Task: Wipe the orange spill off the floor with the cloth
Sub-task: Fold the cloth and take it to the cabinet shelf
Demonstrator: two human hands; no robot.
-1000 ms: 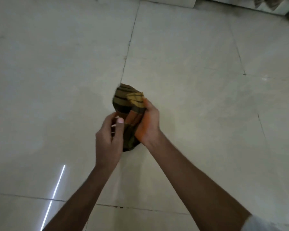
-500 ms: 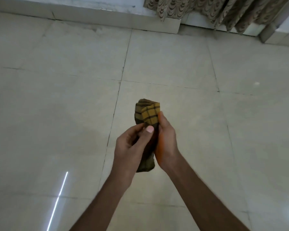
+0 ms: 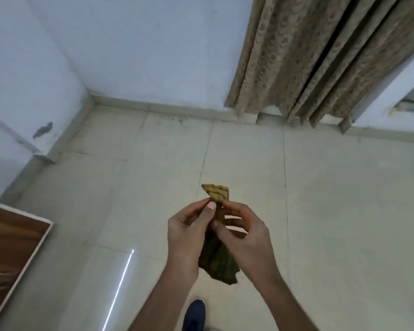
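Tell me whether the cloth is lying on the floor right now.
No: the cloth hangs above the floor, held by both hands.

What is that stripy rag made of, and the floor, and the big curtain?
The cloth looks like soft woven fabric: it crumples and hangs limp between the left hand and right hand. The floor seems to be polished stone or ceramic tile, with grout lines and a shiny reflection. The curtain appears to be patterned textile, hanging in folds.
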